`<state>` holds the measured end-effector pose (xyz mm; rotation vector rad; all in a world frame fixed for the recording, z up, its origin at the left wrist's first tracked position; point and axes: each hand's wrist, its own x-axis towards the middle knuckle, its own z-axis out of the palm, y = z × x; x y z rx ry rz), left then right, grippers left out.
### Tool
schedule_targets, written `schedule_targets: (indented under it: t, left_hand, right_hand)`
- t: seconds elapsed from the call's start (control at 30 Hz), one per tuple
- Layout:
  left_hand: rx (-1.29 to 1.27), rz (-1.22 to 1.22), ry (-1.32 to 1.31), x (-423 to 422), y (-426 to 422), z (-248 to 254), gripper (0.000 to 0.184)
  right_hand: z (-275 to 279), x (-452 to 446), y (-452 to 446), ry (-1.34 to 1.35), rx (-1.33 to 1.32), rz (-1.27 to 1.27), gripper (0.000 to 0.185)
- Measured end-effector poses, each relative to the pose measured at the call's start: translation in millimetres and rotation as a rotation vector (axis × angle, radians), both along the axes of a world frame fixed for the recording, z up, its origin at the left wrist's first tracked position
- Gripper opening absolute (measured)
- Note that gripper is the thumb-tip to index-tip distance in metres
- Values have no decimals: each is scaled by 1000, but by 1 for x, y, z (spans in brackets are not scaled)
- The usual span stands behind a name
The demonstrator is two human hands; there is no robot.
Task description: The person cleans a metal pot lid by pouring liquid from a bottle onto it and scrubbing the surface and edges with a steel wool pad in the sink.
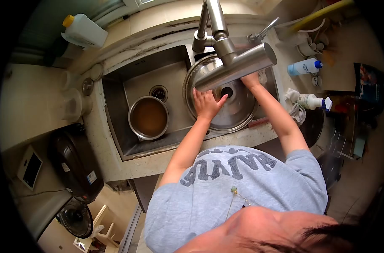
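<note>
A large round metal lid (238, 110) with a dark knob (227, 92) lies over the right part of the sink (135, 69). My left hand (208, 104) rests on the lid's left side with its fingers spread. Over the upper right of the lid is my right hand (251, 79), its fingers mostly hidden behind the thick metal faucet (238, 67). Brownish liquid fills a metal bowl (149, 118) in the left part of the sink, beside the drain (158, 93).
A white jug with a yellow cap (85, 31) stands at the back left. On the right are a blue-capped bottle (304, 67), a spray bottle (312, 101) and a crumpled cloth (298, 113). A dark bin-like appliance (74, 162) is at the left.
</note>
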<state>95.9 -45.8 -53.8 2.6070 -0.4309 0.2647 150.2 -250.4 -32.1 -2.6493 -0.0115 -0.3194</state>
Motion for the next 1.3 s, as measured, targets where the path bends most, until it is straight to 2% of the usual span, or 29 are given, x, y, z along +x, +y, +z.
schedule_targets:
  t: [0.03,0.07,0.17,0.23,0.3,0.37,0.4,0.47,0.5,0.57,0.67,0.77,0.8,0.83,0.9,0.97,1.03,1.07,1.13,1.23,1.3]
  left_hand:
    - [4,5,5,2,-1,1,92]
    - [0,4,0,4,-2,1,92]
    - [1,1,4,-5,0,-1,91]
    - [-1,1,22,2,-1,0,90]
    - [-27,-10,60,3,-5,4,86]
    - [-102,54,152,5,-13,18,80]
    - [-180,77,265,10,-20,29,73]
    - [-179,56,178,24,-28,21,71]
    - [-175,41,94,28,-31,15,69]
    - [-85,46,16,26,-33,5,66]
    - [-53,31,124,22,-32,9,66]
    - [-125,-15,406,26,-30,25,66]
    - [-136,-14,403,26,-30,24,66]
    - [-137,-22,399,26,-30,25,66]
    - [-137,-24,413,26,-30,30,66]
    - [-136,-31,421,29,-29,27,66]
    - [-190,-3,157,26,-34,16,66]
    - [-213,-24,150,26,-34,10,65]
    - [-155,-8,422,25,-32,26,64]
    - [-84,18,387,27,-35,22,64]
    - [-29,4,382,28,-33,17,64]
  right_hand:
    - [2,3,1,20,59,-66,10]
    - [3,-9,5,-36,45,84,10]
    - [-4,-13,-6,-19,242,145,11]
    - [-9,-6,-21,112,100,-117,10]
    - [-10,-25,-16,73,131,147,11]
    - [14,-58,2,19,33,177,24]
    - [18,-73,6,14,33,167,24]
    - [24,-97,9,26,6,20,38]
    - [23,-105,13,28,6,16,38]
    - [20,-112,23,-17,-183,-30,45]
    - [9,-92,25,-54,-144,-65,35]
    - [10,-41,23,-153,-32,-129,23]
    - [26,-31,32,-43,136,-238,21]
    - [22,-35,31,-45,142,-249,21]
    - [6,-45,27,-123,-53,-126,20]
    - [1,-90,29,-151,-48,-116,23]
    - [4,-111,33,-82,-32,-133,25]
    - [0,-105,30,-96,-53,-127,25]
    - [-1,-69,27,-124,7,-127,25]
    - [-8,-36,20,-105,50,-137,24]
    - [-8,-69,22,-135,62,-167,26]
